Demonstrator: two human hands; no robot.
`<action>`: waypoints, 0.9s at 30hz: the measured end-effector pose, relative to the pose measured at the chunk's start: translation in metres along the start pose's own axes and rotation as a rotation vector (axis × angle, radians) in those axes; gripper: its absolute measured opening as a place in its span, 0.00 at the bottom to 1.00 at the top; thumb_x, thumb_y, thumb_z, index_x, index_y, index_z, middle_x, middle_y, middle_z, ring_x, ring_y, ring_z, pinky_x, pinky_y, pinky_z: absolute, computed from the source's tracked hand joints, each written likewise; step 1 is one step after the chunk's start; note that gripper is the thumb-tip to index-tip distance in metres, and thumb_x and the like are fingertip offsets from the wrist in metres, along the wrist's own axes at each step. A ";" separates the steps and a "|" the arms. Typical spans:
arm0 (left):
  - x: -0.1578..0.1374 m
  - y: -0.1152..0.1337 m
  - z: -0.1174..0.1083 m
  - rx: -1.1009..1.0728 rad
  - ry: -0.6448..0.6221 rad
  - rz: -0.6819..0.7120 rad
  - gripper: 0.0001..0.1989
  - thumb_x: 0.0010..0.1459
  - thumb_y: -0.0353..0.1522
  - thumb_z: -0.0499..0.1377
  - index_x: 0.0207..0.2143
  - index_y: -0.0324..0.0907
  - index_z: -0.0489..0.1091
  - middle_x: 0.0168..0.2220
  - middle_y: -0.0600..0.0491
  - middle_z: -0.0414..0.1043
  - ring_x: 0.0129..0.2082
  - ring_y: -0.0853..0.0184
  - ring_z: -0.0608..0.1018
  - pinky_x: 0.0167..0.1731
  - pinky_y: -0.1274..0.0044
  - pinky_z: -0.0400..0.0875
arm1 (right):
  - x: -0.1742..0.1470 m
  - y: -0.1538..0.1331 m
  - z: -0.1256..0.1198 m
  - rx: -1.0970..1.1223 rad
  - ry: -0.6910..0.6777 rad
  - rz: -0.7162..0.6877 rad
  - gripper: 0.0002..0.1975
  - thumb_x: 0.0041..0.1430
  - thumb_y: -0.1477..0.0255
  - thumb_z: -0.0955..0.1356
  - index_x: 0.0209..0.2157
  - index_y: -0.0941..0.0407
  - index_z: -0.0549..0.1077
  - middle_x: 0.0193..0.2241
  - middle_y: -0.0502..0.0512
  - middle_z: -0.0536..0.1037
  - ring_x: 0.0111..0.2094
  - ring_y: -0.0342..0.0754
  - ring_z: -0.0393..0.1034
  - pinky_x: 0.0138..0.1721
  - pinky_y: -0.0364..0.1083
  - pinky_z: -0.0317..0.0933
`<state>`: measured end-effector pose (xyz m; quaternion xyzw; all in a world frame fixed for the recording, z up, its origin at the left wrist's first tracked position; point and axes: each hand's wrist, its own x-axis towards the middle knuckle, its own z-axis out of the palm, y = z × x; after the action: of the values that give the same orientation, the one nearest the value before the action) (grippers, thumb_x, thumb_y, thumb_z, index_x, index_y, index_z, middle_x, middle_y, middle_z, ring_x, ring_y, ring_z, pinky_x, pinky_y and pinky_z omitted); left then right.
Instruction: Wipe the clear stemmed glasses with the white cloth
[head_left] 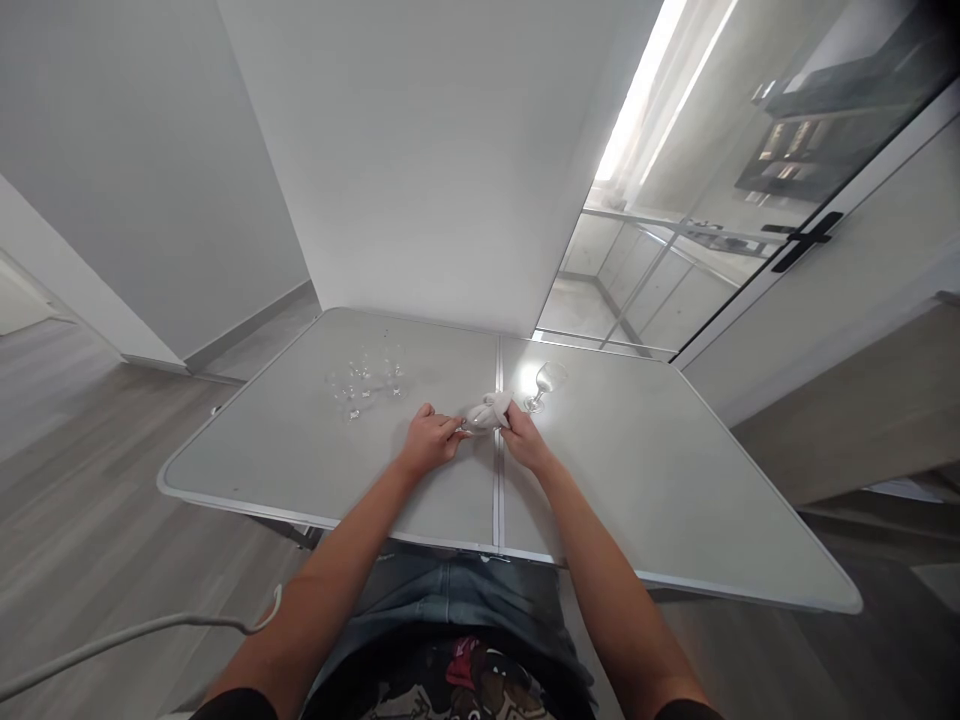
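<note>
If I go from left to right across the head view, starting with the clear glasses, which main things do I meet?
Group of clear glasses → left hand → white cloth → stemmed glass → black door handle.

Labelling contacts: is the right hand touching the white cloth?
Touching. The head view shows the right hand gripping the white cloth at its right side, skin against fabric with no gap.

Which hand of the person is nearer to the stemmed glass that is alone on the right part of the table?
Right. The right hand, at the white cloth, is just nearer than the stemmed glass; the left hand is farther, beyond the cloth's left side.
</note>
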<state>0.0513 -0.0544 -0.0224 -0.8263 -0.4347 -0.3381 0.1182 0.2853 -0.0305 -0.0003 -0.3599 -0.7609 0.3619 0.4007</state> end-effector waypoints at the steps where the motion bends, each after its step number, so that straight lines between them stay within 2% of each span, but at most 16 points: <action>1: 0.000 -0.001 -0.001 0.004 -0.009 -0.007 0.12 0.66 0.39 0.58 0.37 0.42 0.76 0.24 0.52 0.76 0.23 0.67 0.73 0.35 0.69 0.54 | 0.000 -0.001 -0.002 0.016 -0.015 0.005 0.26 0.47 0.82 0.60 0.49 0.54 0.70 0.41 0.53 0.76 0.43 0.52 0.69 0.47 0.50 0.62; 5: 0.001 -0.005 -0.004 -0.018 -0.057 -0.033 0.10 0.65 0.39 0.59 0.39 0.44 0.77 0.26 0.51 0.78 0.26 0.65 0.75 0.36 0.68 0.55 | -0.002 -0.006 -0.009 0.178 -0.070 0.047 0.19 0.45 0.80 0.61 0.40 0.54 0.73 0.37 0.51 0.76 0.41 0.51 0.69 0.45 0.49 0.62; 9: 0.003 -0.004 -0.004 -0.062 -0.040 -0.034 0.11 0.65 0.40 0.59 0.40 0.44 0.77 0.26 0.52 0.78 0.26 0.66 0.75 0.37 0.69 0.55 | -0.004 -0.006 -0.011 0.430 -0.047 0.083 0.21 0.47 0.78 0.63 0.46 0.54 0.72 0.43 0.53 0.77 0.45 0.53 0.70 0.48 0.51 0.64; 11: 0.004 -0.002 -0.003 -0.065 -0.020 -0.028 0.12 0.66 0.41 0.58 0.39 0.43 0.76 0.24 0.52 0.76 0.24 0.67 0.73 0.37 0.69 0.54 | -0.005 -0.003 -0.008 0.424 0.004 0.060 0.23 0.50 0.78 0.64 0.50 0.52 0.70 0.47 0.54 0.76 0.49 0.53 0.70 0.53 0.52 0.63; 14: 0.003 0.001 -0.001 -0.045 0.008 -0.012 0.13 0.67 0.41 0.57 0.38 0.42 0.75 0.22 0.54 0.74 0.22 0.68 0.71 0.36 0.69 0.54 | -0.006 0.002 -0.003 0.239 0.066 -0.012 0.22 0.53 0.79 0.63 0.51 0.52 0.69 0.48 0.54 0.75 0.51 0.53 0.68 0.58 0.53 0.60; 16: 0.002 0.001 -0.001 -0.017 0.021 -0.005 0.12 0.67 0.40 0.57 0.38 0.42 0.75 0.22 0.54 0.74 0.22 0.68 0.71 0.36 0.69 0.54 | -0.006 0.005 0.000 0.112 0.075 -0.031 0.23 0.53 0.80 0.61 0.50 0.53 0.69 0.45 0.54 0.75 0.49 0.52 0.68 0.56 0.53 0.60; 19: 0.001 0.001 -0.002 0.037 0.023 0.000 0.11 0.67 0.39 0.57 0.38 0.43 0.75 0.22 0.53 0.74 0.24 0.66 0.73 0.37 0.68 0.54 | -0.004 0.005 0.001 0.041 0.047 -0.017 0.24 0.51 0.80 0.60 0.50 0.53 0.69 0.42 0.54 0.76 0.46 0.53 0.69 0.53 0.53 0.62; 22: 0.001 -0.002 -0.005 0.071 0.016 -0.004 0.10 0.66 0.38 0.58 0.39 0.43 0.76 0.24 0.52 0.75 0.26 0.64 0.75 0.37 0.68 0.54 | -0.002 0.002 -0.001 0.086 0.003 0.015 0.26 0.49 0.80 0.60 0.50 0.53 0.70 0.42 0.53 0.76 0.47 0.53 0.69 0.54 0.53 0.62; 27: 0.002 -0.006 -0.007 0.056 -0.002 -0.043 0.10 0.66 0.38 0.58 0.40 0.44 0.76 0.25 0.51 0.77 0.28 0.64 0.76 0.36 0.68 0.54 | 0.000 -0.005 -0.005 0.366 -0.067 0.075 0.22 0.48 0.78 0.63 0.47 0.53 0.72 0.43 0.53 0.77 0.48 0.53 0.69 0.54 0.53 0.62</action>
<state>0.0444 -0.0529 -0.0166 -0.8134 -0.4620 -0.3272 0.1335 0.2883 -0.0319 0.0056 -0.2966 -0.6814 0.5208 0.4201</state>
